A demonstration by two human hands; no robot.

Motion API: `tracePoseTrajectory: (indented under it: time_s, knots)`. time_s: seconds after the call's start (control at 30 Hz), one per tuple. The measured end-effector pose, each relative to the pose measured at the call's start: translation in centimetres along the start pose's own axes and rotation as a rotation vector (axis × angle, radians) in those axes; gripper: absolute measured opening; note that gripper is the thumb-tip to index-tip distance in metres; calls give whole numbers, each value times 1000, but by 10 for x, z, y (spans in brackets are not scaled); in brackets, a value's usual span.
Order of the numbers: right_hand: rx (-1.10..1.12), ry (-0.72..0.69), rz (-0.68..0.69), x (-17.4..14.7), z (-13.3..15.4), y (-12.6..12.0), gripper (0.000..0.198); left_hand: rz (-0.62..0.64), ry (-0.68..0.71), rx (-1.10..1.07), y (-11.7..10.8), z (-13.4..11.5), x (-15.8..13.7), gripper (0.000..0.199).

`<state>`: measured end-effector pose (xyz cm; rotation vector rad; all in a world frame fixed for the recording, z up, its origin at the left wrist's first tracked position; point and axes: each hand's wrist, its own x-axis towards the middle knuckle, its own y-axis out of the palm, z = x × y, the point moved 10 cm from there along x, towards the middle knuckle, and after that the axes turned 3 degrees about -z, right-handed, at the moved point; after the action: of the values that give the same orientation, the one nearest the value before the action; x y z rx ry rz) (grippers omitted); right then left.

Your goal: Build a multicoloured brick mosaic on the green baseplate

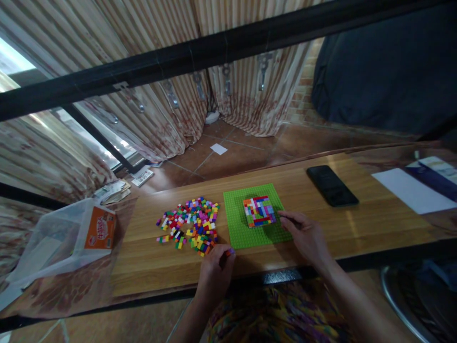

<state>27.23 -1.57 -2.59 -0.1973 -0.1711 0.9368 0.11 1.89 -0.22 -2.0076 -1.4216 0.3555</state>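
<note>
A green studded baseplate (235, 233) lies on the wooden board, and a low block of multicoloured toy bricks (259, 211) is built up on it. My left hand (216, 267) is closed at the board's near side, left of the baseplate's near corner. Small purple and orange toy bricks (230, 252) show between its thumb and fingers. Over the baseplate's right edge, beside the built block, my right hand (307, 236) has its fingers pinched together; whatever they may hold is too small to make out. A spread pile of loose toy bricks (194, 221) lies left of the baseplate.
A black phone (332, 186) lies on the wooden board (160, 271) to the right. White paper (410, 190) is beyond it. At far left stands a clear plastic bin (60, 238) with an orange label. A dark metal bar (214, 45) crosses in front of the curtains.
</note>
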Motion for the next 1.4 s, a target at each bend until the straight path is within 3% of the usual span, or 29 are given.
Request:
tracePoseTrajectory:
  time_s: [0.2, 0.43, 0.67, 0.9, 1.17, 1.4]
  knots:
    - [-90, -105, 66, -2, 15, 15, 30, -2, -45, -27, 0, 8, 1, 14]
    - [-214, -106, 31, -1, 29, 16, 26, 17, -62, -35, 3, 12, 2, 14]
    - [-433, -277, 2, 0, 48, 27, 22, 28, -86, -56, 5, 14, 1, 15]
    - [-528, -342, -12, -2, 50, 34, 20, 22, -83, -67, 4, 13, 1, 14]
    - [-419, -226, -25, -1, 45, 19, 26, 25, -70, -48, 5, 14, 0, 13]
    - [-272, -19, -87, 4, 18, 7, 30, 15, -61, -45, 4, 12, 1, 13]
